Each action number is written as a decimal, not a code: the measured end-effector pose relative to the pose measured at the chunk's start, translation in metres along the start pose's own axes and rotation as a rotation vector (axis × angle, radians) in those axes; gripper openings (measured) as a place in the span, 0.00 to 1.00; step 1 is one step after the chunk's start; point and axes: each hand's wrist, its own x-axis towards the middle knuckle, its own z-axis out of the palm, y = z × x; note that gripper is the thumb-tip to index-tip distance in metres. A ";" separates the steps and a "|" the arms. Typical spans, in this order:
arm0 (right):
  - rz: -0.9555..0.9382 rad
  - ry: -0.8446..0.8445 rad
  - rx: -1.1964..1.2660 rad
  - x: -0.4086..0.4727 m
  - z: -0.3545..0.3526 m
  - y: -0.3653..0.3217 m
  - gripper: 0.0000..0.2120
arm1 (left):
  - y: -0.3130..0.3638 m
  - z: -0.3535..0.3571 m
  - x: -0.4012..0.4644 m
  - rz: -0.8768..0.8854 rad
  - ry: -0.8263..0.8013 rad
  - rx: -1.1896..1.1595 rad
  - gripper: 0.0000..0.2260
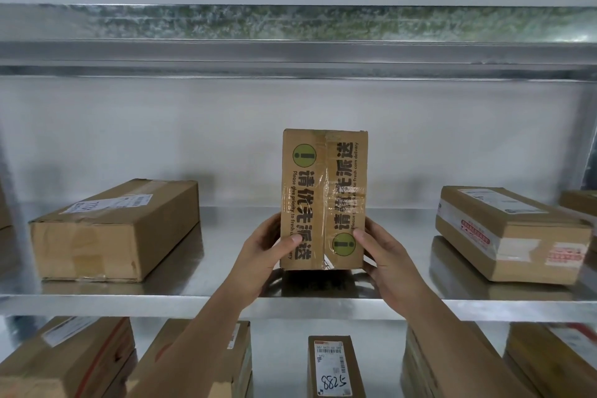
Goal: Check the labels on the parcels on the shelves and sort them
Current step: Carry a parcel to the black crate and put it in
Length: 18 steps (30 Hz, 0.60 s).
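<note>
A brown cardboard parcel (324,191) stands on end on the metal shelf (226,300), its taped face with green warning circles and black print turned toward me. My left hand (266,250) grips its lower left side, thumb across the front. My right hand (378,252) grips the lower right side, thumb on the front near a green circle. No shipping label shows on this face. A long parcel (116,233) with a white label lies to the left. Another labelled parcel (513,233) lies to the right.
A higher metal shelf (290,55) runs overhead. On the shelf below lie several parcels, among them a narrow one (334,365) with a handwritten number on its label. A further box edge (581,200) shows at far right. A steel upright (589,139) stands at the right.
</note>
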 end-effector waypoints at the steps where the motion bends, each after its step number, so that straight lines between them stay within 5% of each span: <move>1: 0.004 -0.004 -0.004 0.000 0.000 0.000 0.15 | 0.000 0.000 0.000 -0.003 0.006 -0.007 0.19; 12: 0.064 -0.020 -0.078 0.003 -0.001 0.005 0.16 | -0.010 -0.009 0.003 0.098 0.039 0.089 0.30; 18: 0.019 0.053 -0.080 0.004 0.001 0.004 0.17 | -0.012 -0.007 0.007 0.067 0.089 0.096 0.21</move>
